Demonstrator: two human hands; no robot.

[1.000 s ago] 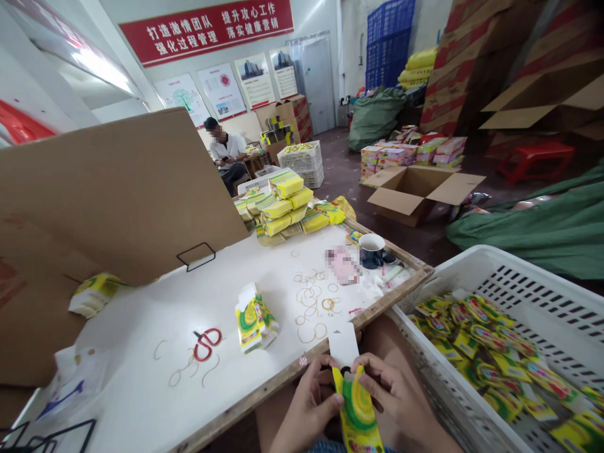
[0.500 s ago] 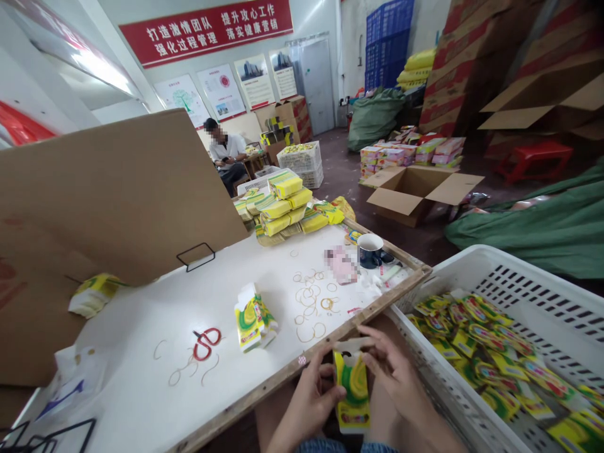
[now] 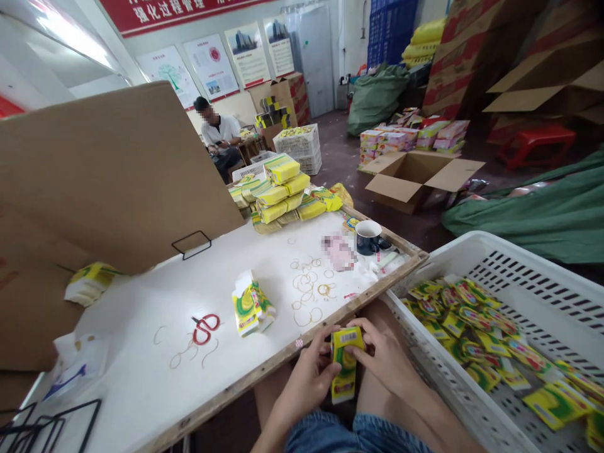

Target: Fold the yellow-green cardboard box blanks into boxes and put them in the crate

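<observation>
A small yellow and green box (image 3: 346,365) is held upright over my lap, its barcode end at the top. My left hand (image 3: 315,371) grips its left side, thumb on the front. On the right, my right hand (image 3: 377,352) presses its thumb against the front near the top flap, with the fingers behind. Several similar cartons (image 3: 251,305) stand on the white table (image 3: 141,377). Left of them lie red-handled scissors (image 3: 206,329). Loose rubber bands (image 3: 306,283) are scattered near the table's edge.
At the right a white basket (image 3: 491,248) holds many small packets. A mug (image 3: 368,237) stands at the table's far corner. Bundled yellow cartons (image 3: 280,195) are piled at the back. Cardboard (image 3: 113,170) rises at the left. Beyond, a person (image 3: 219,135) sits.
The top of the box, open with its white flap up before, is now folded over and shows a barcode. My right hand has shifted its thumb onto the front. The view has tilted slightly down.
</observation>
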